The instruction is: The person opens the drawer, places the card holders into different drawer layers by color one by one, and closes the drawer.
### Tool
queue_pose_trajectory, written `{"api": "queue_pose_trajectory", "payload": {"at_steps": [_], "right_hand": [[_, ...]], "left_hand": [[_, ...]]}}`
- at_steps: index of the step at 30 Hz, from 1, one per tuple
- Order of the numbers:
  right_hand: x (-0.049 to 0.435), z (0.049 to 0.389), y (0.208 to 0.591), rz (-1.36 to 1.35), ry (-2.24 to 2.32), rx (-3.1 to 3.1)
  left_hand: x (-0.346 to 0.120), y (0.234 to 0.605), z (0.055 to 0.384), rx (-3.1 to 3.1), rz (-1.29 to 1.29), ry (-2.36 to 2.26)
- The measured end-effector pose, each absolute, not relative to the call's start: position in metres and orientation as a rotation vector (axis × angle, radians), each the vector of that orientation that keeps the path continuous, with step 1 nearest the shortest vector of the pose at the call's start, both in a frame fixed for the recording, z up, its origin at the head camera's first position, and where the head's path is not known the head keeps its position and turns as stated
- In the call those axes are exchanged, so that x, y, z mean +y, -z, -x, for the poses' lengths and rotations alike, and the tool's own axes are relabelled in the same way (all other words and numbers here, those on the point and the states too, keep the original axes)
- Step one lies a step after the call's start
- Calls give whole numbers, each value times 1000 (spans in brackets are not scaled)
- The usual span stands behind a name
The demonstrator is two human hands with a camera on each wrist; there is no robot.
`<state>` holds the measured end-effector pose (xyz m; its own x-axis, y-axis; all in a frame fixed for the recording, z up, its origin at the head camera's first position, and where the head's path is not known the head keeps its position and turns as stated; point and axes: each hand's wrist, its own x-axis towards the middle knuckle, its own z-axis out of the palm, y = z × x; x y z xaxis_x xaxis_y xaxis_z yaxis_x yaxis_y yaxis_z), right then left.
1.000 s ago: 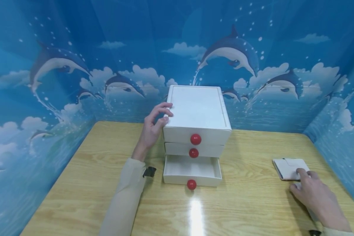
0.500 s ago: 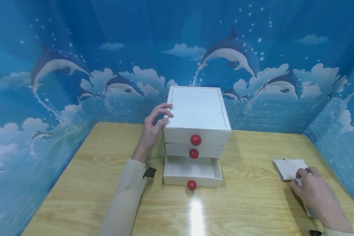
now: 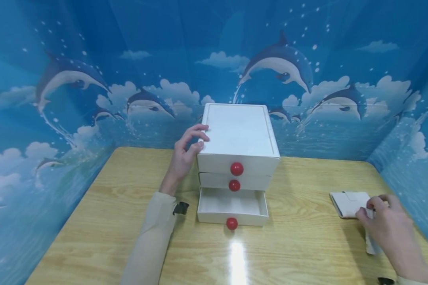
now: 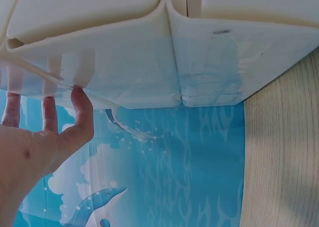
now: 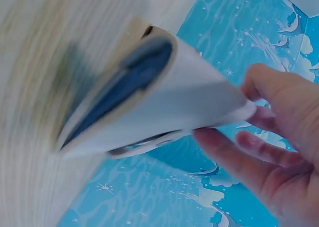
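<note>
A white drawer unit with red knobs stands mid-table, its bottom drawer pulled out with a bare inside. My left hand rests on its upper left edge, fingers lightly bent; in the left wrist view the fingertips touch the glossy panel. At the right, my right hand pinches a white wallet by one edge. Its folded end gapes, showing a dark blue inside. The head view shows only a strip of it below the fingers. A second white wallet lies beside that hand.
The wooden table carries the drawer unit and the second wallet. Blue dolphin-print curtains enclose the back and both sides. The open drawer juts toward the front, its red knob foremost.
My right hand has moved slightly right and lifted, tilting the wallet it pinches, so more of its strip shows. My left hand, the drawer unit and the other wallet have stayed put.
</note>
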<state>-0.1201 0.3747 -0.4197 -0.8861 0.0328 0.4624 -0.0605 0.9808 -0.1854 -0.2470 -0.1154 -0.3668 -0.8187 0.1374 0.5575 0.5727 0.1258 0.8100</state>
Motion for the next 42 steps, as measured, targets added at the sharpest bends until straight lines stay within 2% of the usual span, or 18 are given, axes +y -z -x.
{"api": "queue_pose_trajectory", "payload": {"at_steps": [11,27,42], "right_hand": [[371,114,412,-89,-265,-2399],[366,116,388,416,-131,-3055],[368,108,386,426,-129,-3048]], "left_hand": [[-115,367,245,-2061,690,1743],[-116,366,246,-2063,691,1734],[-116,365,245,-2065,685,1744]]}}
